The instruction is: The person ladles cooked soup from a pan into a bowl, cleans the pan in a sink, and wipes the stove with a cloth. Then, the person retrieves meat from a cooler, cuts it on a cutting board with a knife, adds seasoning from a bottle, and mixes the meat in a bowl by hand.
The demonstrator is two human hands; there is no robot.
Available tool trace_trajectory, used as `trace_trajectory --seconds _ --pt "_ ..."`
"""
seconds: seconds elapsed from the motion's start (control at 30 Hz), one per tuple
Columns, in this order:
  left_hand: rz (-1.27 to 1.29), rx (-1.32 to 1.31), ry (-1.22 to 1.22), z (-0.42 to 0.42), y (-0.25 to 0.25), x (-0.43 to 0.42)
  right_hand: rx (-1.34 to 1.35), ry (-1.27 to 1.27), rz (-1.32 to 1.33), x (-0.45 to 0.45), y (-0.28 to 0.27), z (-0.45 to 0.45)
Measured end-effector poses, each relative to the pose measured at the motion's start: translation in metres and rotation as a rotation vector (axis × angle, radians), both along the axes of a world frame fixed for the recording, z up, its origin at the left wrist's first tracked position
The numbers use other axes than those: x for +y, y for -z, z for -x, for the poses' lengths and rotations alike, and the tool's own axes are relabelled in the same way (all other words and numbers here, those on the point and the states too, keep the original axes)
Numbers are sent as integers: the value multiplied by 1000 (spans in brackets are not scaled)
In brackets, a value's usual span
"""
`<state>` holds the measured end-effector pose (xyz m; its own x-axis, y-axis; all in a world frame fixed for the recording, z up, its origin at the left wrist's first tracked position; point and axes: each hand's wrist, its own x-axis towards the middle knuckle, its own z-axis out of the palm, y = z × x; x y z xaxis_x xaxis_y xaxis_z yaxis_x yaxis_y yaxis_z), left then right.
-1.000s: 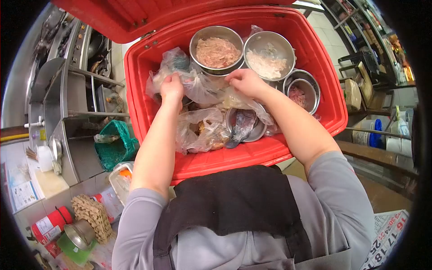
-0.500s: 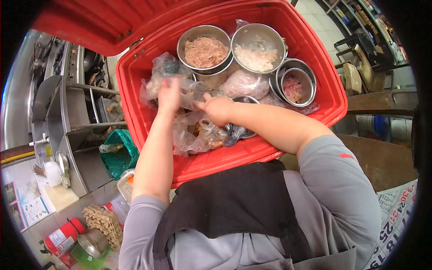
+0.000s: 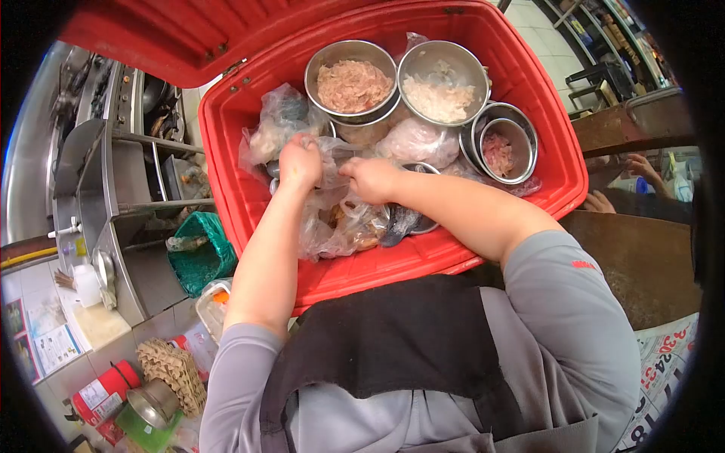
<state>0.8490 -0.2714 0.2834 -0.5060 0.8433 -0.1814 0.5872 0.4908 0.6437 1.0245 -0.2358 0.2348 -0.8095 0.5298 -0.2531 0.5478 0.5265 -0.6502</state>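
Inside a big red cooler box (image 3: 264,291) with its lid raised, I grip a clear plastic bag (image 3: 331,172) between both hands. My left hand (image 3: 300,162) is closed on its left side, and my right hand (image 3: 370,180) pinches its right side. Just beyond my left hand lies another clear bag (image 3: 272,134) with pale contents. Below my hands sits a bag of brownish food (image 3: 355,226), beside a metal container (image 3: 424,220) partly hidden by my right forearm. A bag of pale pink food (image 3: 418,142) rests past my right hand.
Metal bowls of pinkish minced meat (image 3: 353,85), whitish food (image 3: 438,98) and reddish meat pieces (image 3: 498,155) stand at the back and right of the box. Another person's hand (image 3: 643,167) shows at far right. A green bag (image 3: 202,260) hangs at left.
My left hand has moved slightly down and right, closer to my right hand, and both now grip the plastic bag. Another person's hands have come into sight at right.
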Motion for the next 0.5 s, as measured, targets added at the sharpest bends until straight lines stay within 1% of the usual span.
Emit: trace_trajectory --seconds 0.03,0.1,0.13,0.23,0.27,0.3,0.37,0.4,0.47,0.5 --pt "3 -9 18 2 7 2 0 15 16 1 0 3" --pt "9 -27 54 5 26 3 -93 176 110 10 -3 15" --pt "31 -24 72 2 21 3 -138 257 154 14 -4 22" --pt "44 10 110 -5 10 1 -331 35 10 29 4 42" --pt "27 30 109 -4 16 0 -306 64 -108 30 19 48" --pt "11 50 106 -4 19 0 -325 55 -173 29 23 55" --pt "4 63 61 -12 -1 -2 -481 18 -174 29 7 61" --pt "8 69 35 -12 -9 -4 -476 -44 -176 31 1 63" --pt "2 75 64 -8 -12 -3 -477 -167 -185 37 -8 61" --pt "-4 72 80 -9 -11 0 -495 -170 -174 39 -10 59"
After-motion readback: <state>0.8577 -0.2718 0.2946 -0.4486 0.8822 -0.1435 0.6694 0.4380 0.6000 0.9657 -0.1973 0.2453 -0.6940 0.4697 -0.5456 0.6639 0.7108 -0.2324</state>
